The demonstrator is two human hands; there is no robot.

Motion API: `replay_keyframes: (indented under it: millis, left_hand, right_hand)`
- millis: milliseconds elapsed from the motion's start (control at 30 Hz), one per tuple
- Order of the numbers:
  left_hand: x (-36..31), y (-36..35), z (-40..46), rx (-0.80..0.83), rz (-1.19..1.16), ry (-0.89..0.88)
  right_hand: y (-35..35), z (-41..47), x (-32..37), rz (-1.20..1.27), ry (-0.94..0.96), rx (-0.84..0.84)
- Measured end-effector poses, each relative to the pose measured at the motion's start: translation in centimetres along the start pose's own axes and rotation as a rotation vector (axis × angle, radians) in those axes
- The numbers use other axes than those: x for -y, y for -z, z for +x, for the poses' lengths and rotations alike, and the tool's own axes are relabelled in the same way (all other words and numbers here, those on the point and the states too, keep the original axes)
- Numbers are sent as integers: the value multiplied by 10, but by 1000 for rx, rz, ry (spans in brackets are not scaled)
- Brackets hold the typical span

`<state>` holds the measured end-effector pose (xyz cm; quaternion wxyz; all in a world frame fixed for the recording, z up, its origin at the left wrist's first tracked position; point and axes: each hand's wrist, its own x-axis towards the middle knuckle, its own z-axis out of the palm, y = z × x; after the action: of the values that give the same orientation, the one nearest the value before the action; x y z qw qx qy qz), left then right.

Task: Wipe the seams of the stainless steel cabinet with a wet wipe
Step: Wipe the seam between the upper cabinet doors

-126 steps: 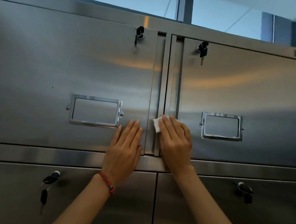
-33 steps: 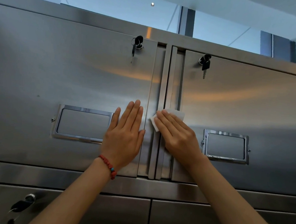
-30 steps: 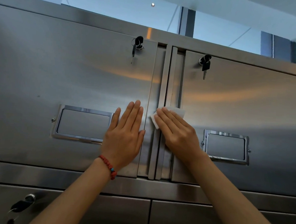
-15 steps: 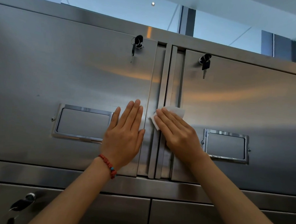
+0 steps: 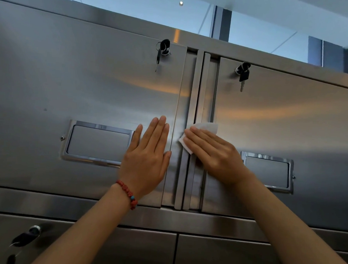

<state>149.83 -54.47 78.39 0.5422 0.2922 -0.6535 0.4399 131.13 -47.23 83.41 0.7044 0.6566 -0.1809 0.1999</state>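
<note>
A stainless steel cabinet (image 5: 90, 90) fills the view, with two upper doors meeting at a vertical seam (image 5: 196, 88) in the middle. My right hand (image 5: 214, 154) presses a white wet wipe (image 5: 205, 127) flat against that seam with straight fingers; most of the wipe is hidden under the fingers. My left hand (image 5: 147, 158), with a red bead bracelet at the wrist, lies flat with straight fingers on the left door, just left of the seam.
Keys hang from the lock of the left door (image 5: 163, 48) and of the right door (image 5: 243, 72). Each door has a framed label holder, one on the left (image 5: 97, 143) and one on the right (image 5: 268, 170). Lower doors sit beneath, one with a key (image 5: 26, 236).
Since 4.2 s ago both hands have moved up the doors along the seam. Over the last second the hands and the wipe have barely shifted.
</note>
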Motion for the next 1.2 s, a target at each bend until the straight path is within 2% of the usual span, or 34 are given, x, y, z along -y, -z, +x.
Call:
replay_keyframes:
  millis: [333, 600, 1200]
  left_hand:
    - [-1, 1, 1, -7, 5, 2]
    - [0, 1, 1, -7, 12, -2]
    - [-1, 0, 1, -27, 23, 1]
  right_hand:
    - [0, 2, -7, -1, 21, -18]
    - [-7, 3, -5, 4, -67, -49]
    - [-6, 16, -22, -7, -98, -7]
